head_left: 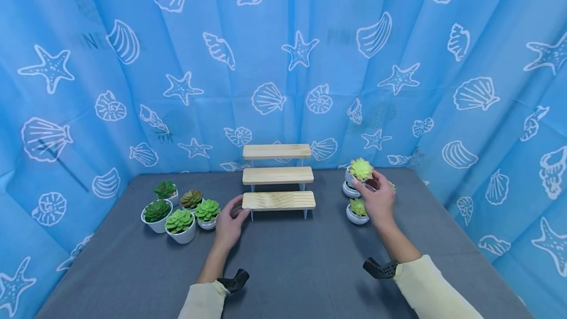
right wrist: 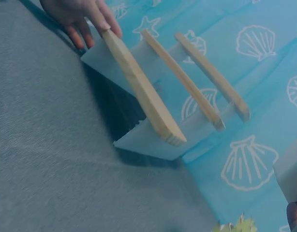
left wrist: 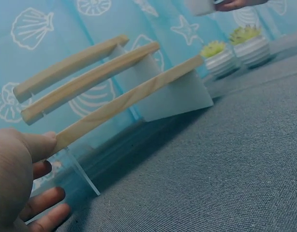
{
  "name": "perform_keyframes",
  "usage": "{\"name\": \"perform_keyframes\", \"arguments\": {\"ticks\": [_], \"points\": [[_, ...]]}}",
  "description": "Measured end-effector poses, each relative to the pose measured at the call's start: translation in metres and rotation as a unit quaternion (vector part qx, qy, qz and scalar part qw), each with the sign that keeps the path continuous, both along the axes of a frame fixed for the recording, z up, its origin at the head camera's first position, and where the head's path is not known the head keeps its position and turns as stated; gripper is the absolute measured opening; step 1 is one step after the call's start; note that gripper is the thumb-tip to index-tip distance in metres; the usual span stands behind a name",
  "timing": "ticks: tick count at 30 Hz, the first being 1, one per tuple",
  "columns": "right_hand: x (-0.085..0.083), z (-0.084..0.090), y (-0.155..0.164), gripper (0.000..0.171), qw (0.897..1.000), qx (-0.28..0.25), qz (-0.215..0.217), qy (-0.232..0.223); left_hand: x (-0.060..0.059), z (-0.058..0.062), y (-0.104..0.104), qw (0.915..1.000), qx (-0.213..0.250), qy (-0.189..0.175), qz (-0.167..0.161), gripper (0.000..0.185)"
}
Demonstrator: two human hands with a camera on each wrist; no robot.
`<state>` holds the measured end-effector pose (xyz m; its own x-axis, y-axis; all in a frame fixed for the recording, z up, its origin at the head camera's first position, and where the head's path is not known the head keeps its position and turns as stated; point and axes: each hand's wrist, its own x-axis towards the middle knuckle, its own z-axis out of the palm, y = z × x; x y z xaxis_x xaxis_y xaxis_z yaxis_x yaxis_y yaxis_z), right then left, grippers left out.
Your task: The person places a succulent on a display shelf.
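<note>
Your left hand rests with straight fingers against the left end of the lowest step of the three-step wooden stand at the back middle of the grey worktop. Your right hand pinches a pale green succulent pot, its grip curled round the white pot, raised above two more pots to the right of the stand.

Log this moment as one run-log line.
left hand: thumb on lowest shelf end of wooden step stand | right hand: lifting pale succulent pot | five pots left of stand
</note>
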<state>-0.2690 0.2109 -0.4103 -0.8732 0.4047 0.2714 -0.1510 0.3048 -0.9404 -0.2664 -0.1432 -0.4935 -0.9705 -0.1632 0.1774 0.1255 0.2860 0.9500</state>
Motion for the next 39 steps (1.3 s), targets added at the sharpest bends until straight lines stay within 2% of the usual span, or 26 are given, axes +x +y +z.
{"name": "perform_keyframes", "arguments": {"ticks": [5, 10, 15, 24, 30, 39], "points": [[-0.017, 0.005, -0.010, 0.061, 1.000, -0.016, 0.018, -0.006, 0.000, 0.001, -0.001, 1.0000, -0.006, -0.004, 0.003, 0.045], [-0.029, 0.013, -0.019, 0.063, 0.999, -0.003, 0.020, -0.032, 0.000, 0.003, -0.001, 0.9999, -0.010, -0.008, 0.004, 0.044], [-0.040, 0.022, -0.026, 0.068, 0.998, 0.002, 0.041, -0.055, 0.001, 0.004, -0.001, 0.9997, -0.018, -0.009, 0.011, 0.042], [-0.058, 0.035, -0.042, 0.064, 0.997, -0.007, 0.065, -0.045, 0.001, 0.006, 0.003, 0.9992, -0.033, -0.006, 0.020, 0.041], [-0.071, 0.039, -0.056, 0.064, 0.997, 0.001, 0.064, -0.040, 0.000, 0.007, 0.004, 0.9991, -0.027, -0.019, 0.026, 0.043], [-0.085, 0.046, -0.075, 0.062, 0.996, -0.017, 0.073, -0.042, -0.003, 0.008, 0.003, 0.9985, -0.024, -0.030, 0.038, 0.040]]}}
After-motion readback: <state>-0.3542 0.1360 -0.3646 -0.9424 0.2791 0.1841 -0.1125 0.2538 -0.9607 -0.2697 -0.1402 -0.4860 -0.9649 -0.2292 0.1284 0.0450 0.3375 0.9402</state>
